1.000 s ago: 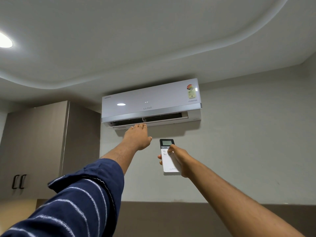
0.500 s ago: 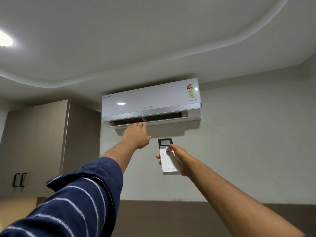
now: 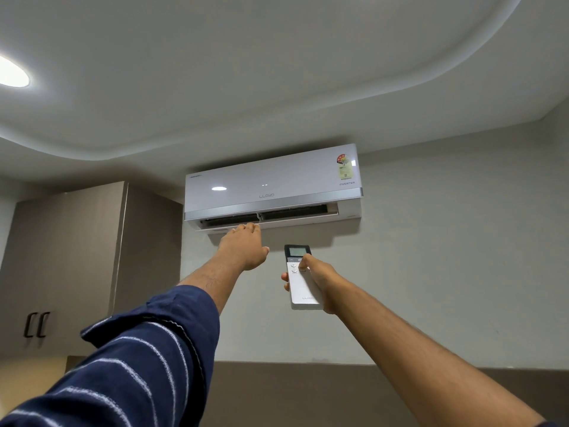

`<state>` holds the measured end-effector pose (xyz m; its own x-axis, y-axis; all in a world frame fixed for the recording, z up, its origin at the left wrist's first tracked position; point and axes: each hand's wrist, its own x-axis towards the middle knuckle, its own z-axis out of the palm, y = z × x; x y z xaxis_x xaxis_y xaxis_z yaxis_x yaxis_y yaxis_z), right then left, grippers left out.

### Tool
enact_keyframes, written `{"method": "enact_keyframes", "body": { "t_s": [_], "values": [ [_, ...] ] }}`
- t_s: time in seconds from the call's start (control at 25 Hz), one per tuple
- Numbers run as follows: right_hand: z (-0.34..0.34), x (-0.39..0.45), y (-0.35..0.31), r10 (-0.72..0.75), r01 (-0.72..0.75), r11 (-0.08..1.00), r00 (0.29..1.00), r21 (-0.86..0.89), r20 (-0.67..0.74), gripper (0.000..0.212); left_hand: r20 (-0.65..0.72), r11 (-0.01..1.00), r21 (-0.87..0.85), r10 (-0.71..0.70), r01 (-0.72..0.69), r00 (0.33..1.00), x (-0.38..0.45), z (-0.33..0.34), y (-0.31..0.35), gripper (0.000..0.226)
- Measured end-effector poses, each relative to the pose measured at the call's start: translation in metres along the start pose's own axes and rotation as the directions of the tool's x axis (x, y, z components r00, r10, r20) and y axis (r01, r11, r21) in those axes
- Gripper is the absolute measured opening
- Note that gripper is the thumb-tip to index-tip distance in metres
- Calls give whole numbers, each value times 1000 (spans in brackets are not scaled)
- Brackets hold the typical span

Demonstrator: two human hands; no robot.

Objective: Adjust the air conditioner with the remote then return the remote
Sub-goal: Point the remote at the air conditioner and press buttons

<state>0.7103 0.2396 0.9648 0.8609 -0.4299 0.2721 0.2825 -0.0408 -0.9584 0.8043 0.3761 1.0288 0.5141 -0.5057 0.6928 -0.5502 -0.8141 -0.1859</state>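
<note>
A white wall-mounted air conditioner hangs high on the wall under the ceiling, its lower flap open. My left hand reaches up flat, fingers together, with the fingertips right at the vent's lower edge. My right hand holds a white remote with a dark top and a small screen, pointed up at the unit. My thumb rests on the buttons just below the screen.
A tall grey-brown cupboard with two black handles stands to the left of the unit. A round ceiling light glows at far left. A dark panel runs along the wall below.
Two small lit marks now show on the unit's front panel. My left fingertips have crept slightly closer to the vent. The remote and right hand stay almost still.
</note>
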Motion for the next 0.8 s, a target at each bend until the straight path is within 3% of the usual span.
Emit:
{"method": "enact_keyframes", "body": {
  "t_s": [0.8],
  "values": [
    [-5,-12,-4,17,-17,1000,1000,14,-9,24,-2,1000,-18,12,-12,1000,0,-3,4,70]
  ]
}}
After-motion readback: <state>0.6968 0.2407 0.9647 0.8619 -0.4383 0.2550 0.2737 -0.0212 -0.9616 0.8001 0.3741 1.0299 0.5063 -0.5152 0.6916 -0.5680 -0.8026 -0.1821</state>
